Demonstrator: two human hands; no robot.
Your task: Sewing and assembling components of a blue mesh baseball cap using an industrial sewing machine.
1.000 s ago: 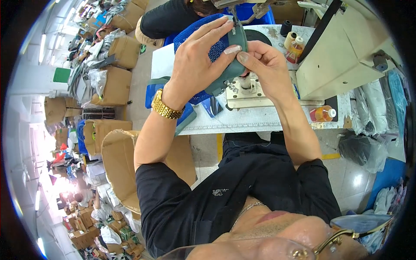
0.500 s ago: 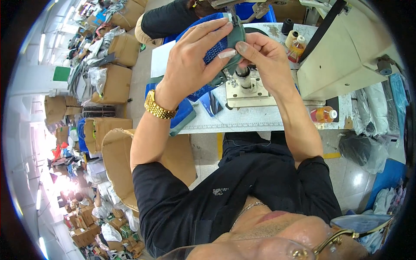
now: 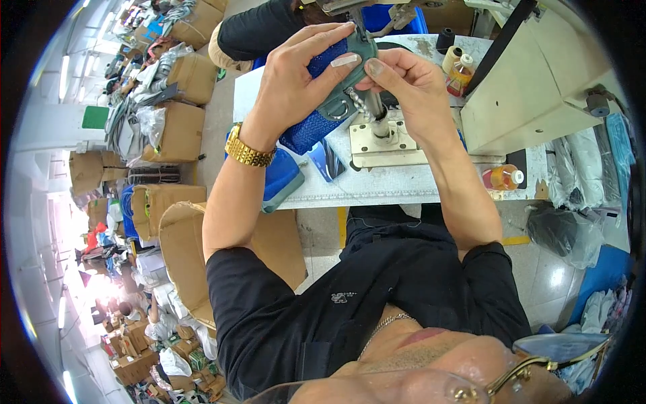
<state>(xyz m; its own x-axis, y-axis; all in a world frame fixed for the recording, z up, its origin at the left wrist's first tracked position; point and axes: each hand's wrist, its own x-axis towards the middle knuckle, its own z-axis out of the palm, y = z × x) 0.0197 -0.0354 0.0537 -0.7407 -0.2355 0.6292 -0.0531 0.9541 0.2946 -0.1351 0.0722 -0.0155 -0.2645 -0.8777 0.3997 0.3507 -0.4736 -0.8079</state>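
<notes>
A blue mesh fabric piece (image 3: 314,134) with grey-green trim (image 3: 363,48) is held up at the sewing machine's needle area (image 3: 359,28). A ring shows on a grey-green tab along its lower side. My left hand (image 3: 296,77) wraps over the piece from the left, its thumb pressing on the trim. On the right, my right hand (image 3: 410,87) pinches the trim's edge between thumb and fingers. Below the piece, the machine's metal post (image 3: 381,125) rises from a cream base plate (image 3: 397,149). The inside of the piece is hidden.
More blue fabric with grey-green edging (image 3: 282,182) lies at the table's left. The machine body (image 3: 538,87) stands at right. Bottles (image 3: 503,178) and thread spools (image 3: 452,60) are on the white table (image 3: 377,188). An open cardboard box (image 3: 182,249) stands lower left; another person (image 3: 262,30) sits beyond.
The blue mesh piece has turned and tilted in my hands, so its lower side with the ring tab now shows. Both hands have shifted slightly.
</notes>
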